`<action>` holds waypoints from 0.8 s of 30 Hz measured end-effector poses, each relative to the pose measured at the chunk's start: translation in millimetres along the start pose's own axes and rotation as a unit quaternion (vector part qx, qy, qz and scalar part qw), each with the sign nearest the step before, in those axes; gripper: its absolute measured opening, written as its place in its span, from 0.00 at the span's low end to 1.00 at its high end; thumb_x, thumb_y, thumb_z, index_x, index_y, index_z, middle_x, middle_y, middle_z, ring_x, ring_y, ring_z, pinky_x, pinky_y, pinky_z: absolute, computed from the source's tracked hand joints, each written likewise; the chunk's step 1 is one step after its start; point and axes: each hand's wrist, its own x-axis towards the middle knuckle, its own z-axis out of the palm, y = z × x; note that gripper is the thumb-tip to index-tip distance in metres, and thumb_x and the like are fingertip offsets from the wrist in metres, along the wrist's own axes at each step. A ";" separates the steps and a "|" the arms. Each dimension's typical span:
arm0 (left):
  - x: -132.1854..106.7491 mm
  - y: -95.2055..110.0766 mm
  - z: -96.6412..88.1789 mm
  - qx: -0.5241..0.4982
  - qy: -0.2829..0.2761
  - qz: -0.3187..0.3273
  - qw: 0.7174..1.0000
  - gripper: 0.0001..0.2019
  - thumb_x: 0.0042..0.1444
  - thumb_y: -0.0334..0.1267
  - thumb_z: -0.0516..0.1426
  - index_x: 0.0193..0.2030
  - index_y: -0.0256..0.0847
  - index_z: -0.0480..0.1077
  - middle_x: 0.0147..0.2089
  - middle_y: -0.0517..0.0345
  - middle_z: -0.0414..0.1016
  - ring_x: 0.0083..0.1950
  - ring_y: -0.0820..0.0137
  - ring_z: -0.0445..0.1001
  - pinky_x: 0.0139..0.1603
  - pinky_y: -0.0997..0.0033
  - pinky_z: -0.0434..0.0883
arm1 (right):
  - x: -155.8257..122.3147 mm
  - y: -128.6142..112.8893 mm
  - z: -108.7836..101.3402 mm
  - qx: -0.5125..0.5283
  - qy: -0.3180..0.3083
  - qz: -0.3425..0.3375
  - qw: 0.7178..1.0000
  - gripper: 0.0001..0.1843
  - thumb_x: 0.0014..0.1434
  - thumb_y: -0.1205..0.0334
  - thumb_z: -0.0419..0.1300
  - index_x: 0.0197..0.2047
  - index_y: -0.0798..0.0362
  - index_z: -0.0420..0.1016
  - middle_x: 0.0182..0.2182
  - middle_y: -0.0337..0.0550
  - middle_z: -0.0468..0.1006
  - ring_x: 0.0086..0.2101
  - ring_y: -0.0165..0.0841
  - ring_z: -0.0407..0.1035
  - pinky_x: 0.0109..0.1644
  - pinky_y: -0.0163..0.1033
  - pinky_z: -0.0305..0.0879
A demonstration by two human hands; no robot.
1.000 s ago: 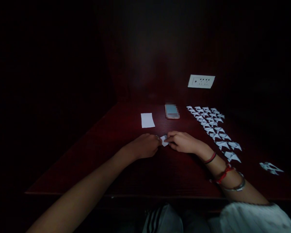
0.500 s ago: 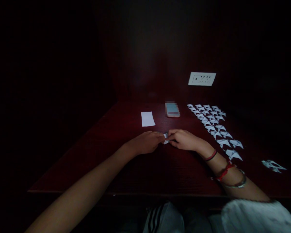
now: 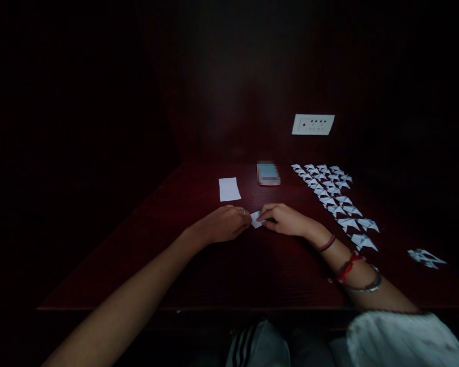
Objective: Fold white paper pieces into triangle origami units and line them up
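A small folded piece of white paper lies on the dark red table between my hands. My left hand is at its left edge, fingers curled and closed on that edge; the fingertips are partly hidden. From the other side, my right hand pinches the paper's right part with thumb and fingers. Just behind my left hand lies a flat white sheet of paper. To the right, several folded white paper figures stand in slanting rows.
A phone-like object with a blurred screen lies near the back wall. A white wall socket is above the table. At the far right sits a separate clump of folded paper. The table's front edge runs above my knees.
My hands have drawn slightly apart, so more of the folded paper shows between them. The whole view has shifted a little; the other things lie as before.
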 end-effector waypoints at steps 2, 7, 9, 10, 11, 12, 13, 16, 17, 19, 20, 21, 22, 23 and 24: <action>1.1 -0.2 2.7 0.005 0.007 -0.002 1.000 0.09 0.54 0.30 0.46 0.39 0.39 0.65 0.38 0.57 0.67 0.41 0.72 0.65 0.44 0.70 0.59 | -0.2 3.3 -0.4 0.029 0.009 -0.010 0.999 0.13 0.50 0.70 0.52 0.39 0.54 0.71 0.34 0.43 0.70 0.35 0.29 0.64 0.40 0.35 0.59; 1.3 -5.3 10.4 0.003 0.008 0.001 1.000 0.14 0.54 0.30 0.47 0.47 0.42 0.62 0.45 0.58 0.65 0.46 0.71 0.62 0.48 0.69 0.58 | -1.2 8.5 -3.7 0.066 0.027 0.002 0.997 0.16 0.50 0.69 0.55 0.44 0.55 0.68 0.34 0.43 0.71 0.35 0.29 0.64 0.39 0.35 0.59; 0.3 -7.3 11.3 0.004 0.008 0.010 1.000 0.15 0.53 0.30 0.47 0.47 0.44 0.63 0.48 0.59 0.63 0.49 0.70 0.59 0.49 0.68 0.56 | -1.4 10.6 -4.0 0.066 0.034 0.004 0.997 0.16 0.50 0.67 0.55 0.44 0.55 0.68 0.34 0.44 0.70 0.34 0.29 0.64 0.39 0.35 0.60; -0.2 -7.8 10.9 0.004 0.011 0.011 1.000 0.15 0.53 0.30 0.47 0.47 0.45 0.63 0.49 0.59 0.61 0.50 0.70 0.59 0.50 0.68 0.56 | -1.4 11.7 -3.9 0.062 0.036 0.003 0.997 0.15 0.50 0.67 0.55 0.44 0.55 0.68 0.34 0.44 0.70 0.34 0.29 0.64 0.39 0.35 0.60; -0.8 -8.0 10.2 0.003 0.015 0.009 1.000 0.15 0.53 0.30 0.48 0.46 0.46 0.64 0.50 0.59 0.60 0.50 0.69 0.58 0.50 0.67 0.56 | -1.4 13.0 -3.7 0.056 0.039 0.002 0.998 0.15 0.50 0.67 0.55 0.43 0.55 0.68 0.34 0.44 0.70 0.34 0.29 0.64 0.39 0.35 0.60; -1.2 -7.9 9.2 0.000 0.018 0.007 1.000 0.14 0.53 0.30 0.48 0.46 0.46 0.64 0.50 0.58 0.59 0.49 0.69 0.59 0.49 0.67 0.56 | -1.3 14.2 -3.5 0.049 0.039 0.001 0.998 0.14 0.51 0.67 0.54 0.43 0.55 0.69 0.34 0.45 0.70 0.35 0.29 0.64 0.39 0.35 0.60; -1.6 -7.6 8.1 -0.003 0.021 0.004 1.000 0.14 0.53 0.30 0.48 0.45 0.46 0.65 0.49 0.58 0.59 0.49 0.69 0.59 0.49 0.68 0.57 | -1.1 15.3 -3.3 0.043 0.036 0.000 0.998 0.13 0.51 0.67 0.54 0.42 0.55 0.70 0.34 0.45 0.70 0.35 0.29 0.64 0.39 0.35 0.60; -1.8 -6.3 6.0 -0.009 0.027 0.004 1.000 0.14 0.52 0.30 0.49 0.44 0.46 0.66 0.49 0.57 0.57 0.49 0.69 0.58 0.49 0.68 0.57 | -0.7 17.1 -3.0 0.029 0.026 -0.002 0.999 0.12 0.53 0.67 0.52 0.40 0.55 0.71 0.34 0.45 0.71 0.35 0.29 0.65 0.39 0.36 0.60; -1.6 -6.1 6.0 -0.011 0.029 0.005 1.000 0.14 0.52 0.29 0.49 0.44 0.46 0.66 0.50 0.57 0.57 0.50 0.69 0.58 0.49 0.67 0.56 | -0.6 17.2 -3.1 0.027 0.025 -0.002 0.999 0.12 0.54 0.67 0.51 0.40 0.54 0.71 0.34 0.45 0.72 0.34 0.29 0.65 0.39 0.36 0.60; -1.2 -5.9 7.0 -0.016 0.033 0.009 0.999 0.13 0.52 0.29 0.49 0.44 0.45 0.66 0.52 0.57 0.55 0.52 0.68 0.57 0.50 0.67 0.56 | -0.5 16.8 -3.4 0.026 0.029 -0.003 0.999 0.11 0.54 0.67 0.51 0.39 0.54 0.71 0.33 0.45 0.72 0.34 0.29 0.65 0.39 0.36 0.59; -1.0 -5.9 7.8 -0.021 0.031 0.011 0.999 0.14 0.53 0.29 0.48 0.44 0.44 0.65 0.53 0.57 0.54 0.52 0.69 0.57 0.51 0.68 0.56 | -0.6 16.5 -3.6 0.026 0.031 -0.004 0.999 0.11 0.54 0.67 0.50 0.39 0.54 0.72 0.33 0.44 0.72 0.34 0.29 0.65 0.39 0.36 0.59; -0.9 -5.9 8.6 -0.028 0.025 0.012 0.999 0.14 0.53 0.29 0.47 0.46 0.43 0.64 0.53 0.57 0.55 0.52 0.69 0.57 0.51 0.69 0.56 | -0.8 16.1 -4.0 0.026 0.031 -0.005 0.999 0.11 0.54 0.67 0.50 0.39 0.55 0.72 0.33 0.44 0.72 0.34 0.29 0.65 0.39 0.36 0.59; -0.8 -5.9 9.4 -0.035 0.017 0.012 0.999 0.15 0.54 0.28 0.46 0.47 0.42 0.62 0.52 0.57 0.57 0.51 0.70 0.58 0.50 0.70 0.57 | -1.0 15.7 -4.4 0.026 0.030 -0.006 0.999 0.11 0.54 0.67 0.51 0.38 0.55 0.72 0.32 0.44 0.73 0.34 0.29 0.66 0.39 0.35 0.59; -0.7 -5.8 9.9 -0.041 0.008 0.009 0.999 0.15 0.54 0.28 0.45 0.48 0.42 0.61 0.51 0.57 0.59 0.50 0.71 0.60 0.49 0.71 0.58 | -1.2 15.3 -5.0 0.026 0.027 -0.006 0.999 0.11 0.54 0.66 0.51 0.38 0.55 0.72 0.32 0.44 0.73 0.33 0.29 0.66 0.39 0.35 0.60; -0.7 -5.6 10.4 -0.045 0.001 0.004 0.999 0.16 0.55 0.28 0.45 0.49 0.41 0.60 0.49 0.57 0.61 0.48 0.72 0.62 0.48 0.73 0.59 | -1.4 14.8 -5.6 0.026 0.023 -0.008 0.999 0.10 0.54 0.66 0.51 0.38 0.55 0.72 0.32 0.44 0.73 0.33 0.29 0.66 0.38 0.35 0.59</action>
